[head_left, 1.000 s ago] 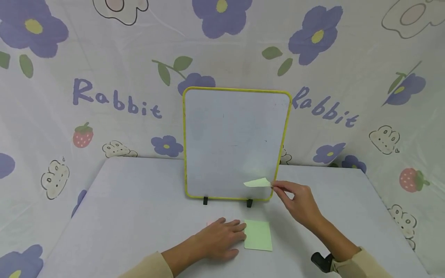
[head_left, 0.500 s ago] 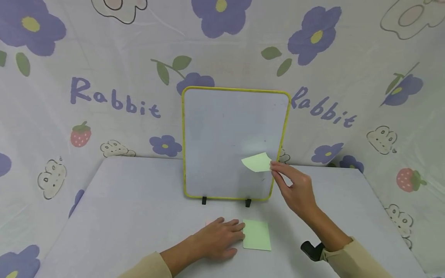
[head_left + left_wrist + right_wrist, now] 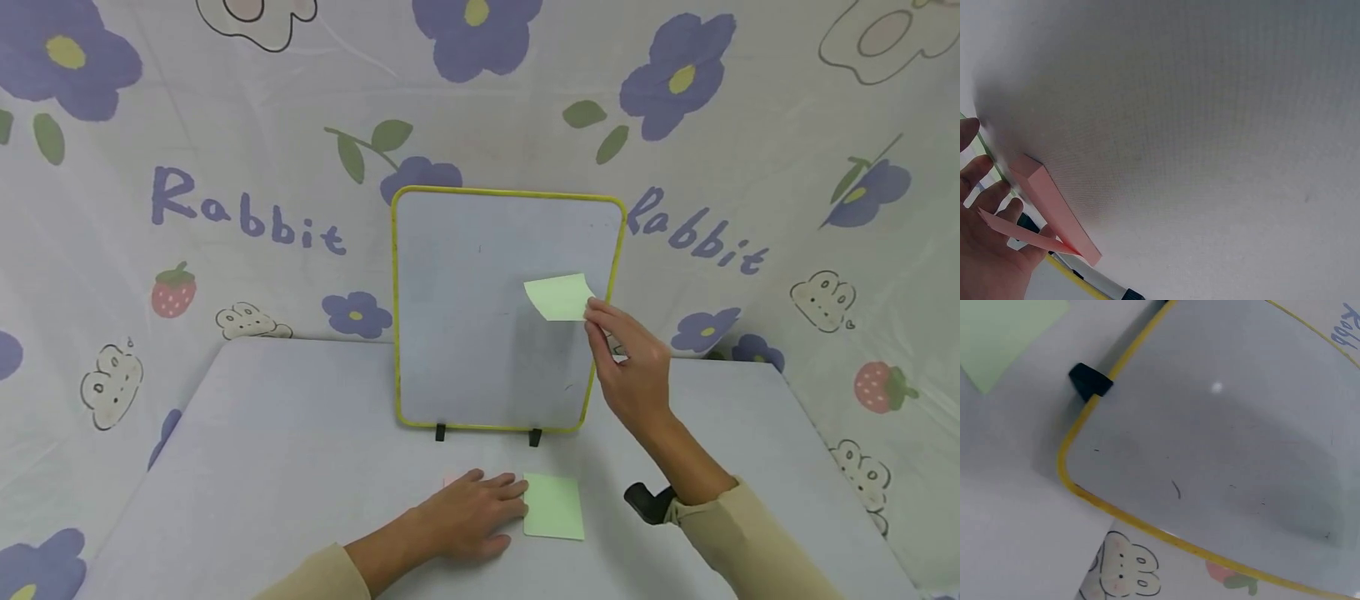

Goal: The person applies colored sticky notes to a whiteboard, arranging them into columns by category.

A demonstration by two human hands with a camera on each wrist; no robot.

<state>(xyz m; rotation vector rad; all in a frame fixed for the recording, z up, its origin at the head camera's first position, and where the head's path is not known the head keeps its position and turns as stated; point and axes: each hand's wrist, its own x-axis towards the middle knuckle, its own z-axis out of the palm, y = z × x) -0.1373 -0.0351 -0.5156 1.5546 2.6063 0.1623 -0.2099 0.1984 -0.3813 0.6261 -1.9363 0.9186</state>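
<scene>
My right hand [image 3: 637, 367] pinches a pale green sticky note [image 3: 557, 298] by its right edge, between thumb and fingers. The note is slightly curved and hangs before the right half of a yellow-framed whiteboard [image 3: 457, 333]; whether it touches the board I cannot tell. My left hand [image 3: 476, 517] lies spread on the table over a pink sticky note pad [image 3: 1057, 212], whose top sheet lifts at one end. Its fingertips reach the left edge of a green sticky note pad [image 3: 553, 507]. No hand shows in the right wrist view, only the board and the green pad [image 3: 1007, 337].
The whiteboard leans back on two black feet [image 3: 535, 437] on a white table [image 3: 300, 433]. Behind hangs a cloth [image 3: 480, 117] printed with flowers and rabbits. A black wrist device [image 3: 649, 502] sits by the right sleeve.
My right hand has raised the green sticky note from the lower part of the whiteboard to about mid-height, and the note now faces me more fully. The left hand stays in place.
</scene>
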